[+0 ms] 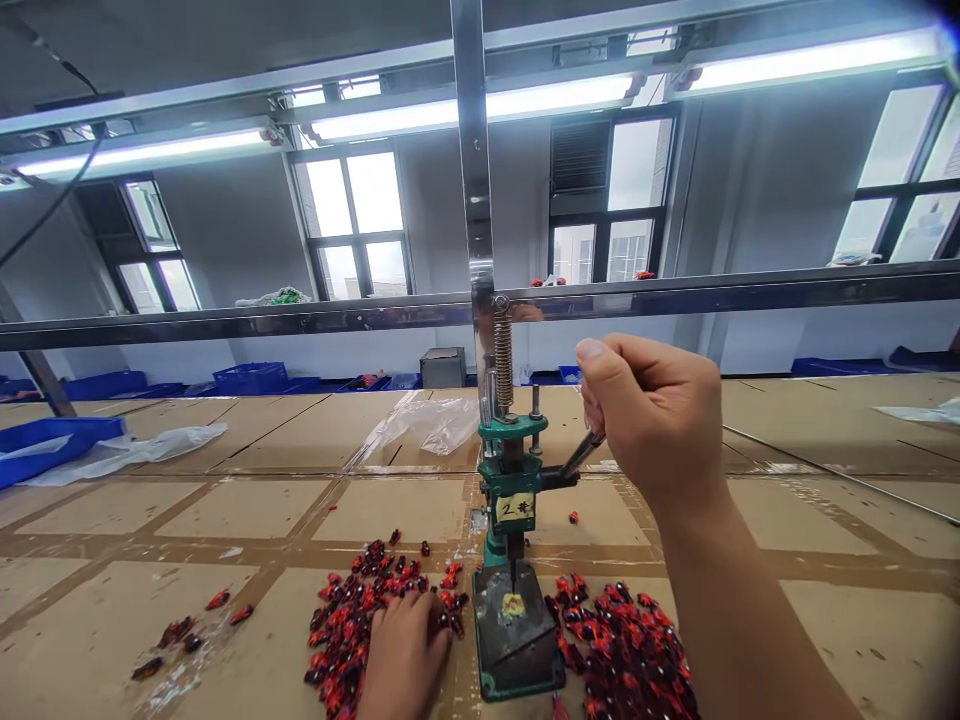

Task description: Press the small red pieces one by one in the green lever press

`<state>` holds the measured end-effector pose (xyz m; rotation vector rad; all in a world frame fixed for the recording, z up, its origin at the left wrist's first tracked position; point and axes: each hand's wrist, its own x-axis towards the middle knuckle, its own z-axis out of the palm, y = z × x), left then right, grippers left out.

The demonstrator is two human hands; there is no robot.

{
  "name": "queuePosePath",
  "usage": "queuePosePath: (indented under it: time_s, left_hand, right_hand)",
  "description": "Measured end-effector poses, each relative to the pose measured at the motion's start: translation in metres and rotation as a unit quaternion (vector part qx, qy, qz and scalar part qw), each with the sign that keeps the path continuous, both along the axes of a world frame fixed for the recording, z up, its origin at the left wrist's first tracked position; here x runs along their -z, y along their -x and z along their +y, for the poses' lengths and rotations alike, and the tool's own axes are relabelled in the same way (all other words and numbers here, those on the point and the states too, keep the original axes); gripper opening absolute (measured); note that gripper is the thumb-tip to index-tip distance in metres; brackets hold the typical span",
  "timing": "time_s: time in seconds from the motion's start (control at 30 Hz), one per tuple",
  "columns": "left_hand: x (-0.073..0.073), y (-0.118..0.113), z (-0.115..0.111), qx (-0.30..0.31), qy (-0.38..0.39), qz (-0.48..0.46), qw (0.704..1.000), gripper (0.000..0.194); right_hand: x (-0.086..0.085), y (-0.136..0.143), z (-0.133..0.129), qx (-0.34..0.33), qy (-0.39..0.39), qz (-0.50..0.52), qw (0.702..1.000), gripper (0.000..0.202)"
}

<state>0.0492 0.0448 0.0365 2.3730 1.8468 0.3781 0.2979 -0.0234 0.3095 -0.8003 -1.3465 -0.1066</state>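
Note:
A green hand press (514,500) with a coil spring on top and a "2#" label stands in front of me. My right hand (652,410) is raised at its right side, fingers wrapped round the press lever (583,452). To the left of the press base, my left hand (409,640) rests on a pile of small red and black plastic pieces (337,630). Its fingers are curled down, and their tips are hidden among the pieces. A yellowish spot (513,605) shows on the press plate, under the punch. Right of the base lies a second pile of similar red and black pieces (630,650).
Several loose pieces (180,630) lie farther left on the cardboard-covered table (247,520). A blue tray (56,440) and plastic sheeting (150,455) are at the left. Behind the press runs a metal frame (300,318) with an upright post. A thin rod (847,470) lies at the right.

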Motion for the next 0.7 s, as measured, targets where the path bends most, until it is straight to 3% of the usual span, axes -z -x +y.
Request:
queuePosePath:
  time_s: [0.17,0.3,0.4,0.5,0.7]
  left_hand:
    - [0.01,0.007,0.003,0.012,-0.01,-0.143,0.99,0.024]
    - [0.016,0.007,0.006,0.058,0.014,-0.349,0.935,0.036]
    - [0.02,-0.006,0.007,0.058,0.064,-0.43,0.899,0.041]
    - [0.024,-0.028,0.008,0.038,0.075,-0.431,0.898,0.034]
    - [0.021,-0.066,0.014,0.07,-0.012,-0.328,0.942,0.021]
  right_hand:
    - [0.001,0.001,0.001,0.001,-0.005,0.005,1.0,0.048]
    - [0.001,0.001,-0.001,-0.007,-0.001,0.006,1.0,0.048]
    - [0.002,0.001,-0.001,-0.015,-0.002,0.009,1.0,0.048]
    - [0.003,0.001,0.001,-0.014,-0.014,0.019,1.0,0.049]
    - [-0.001,-0.002,0.01,-0.014,-0.019,0.006,1.0,0.049]
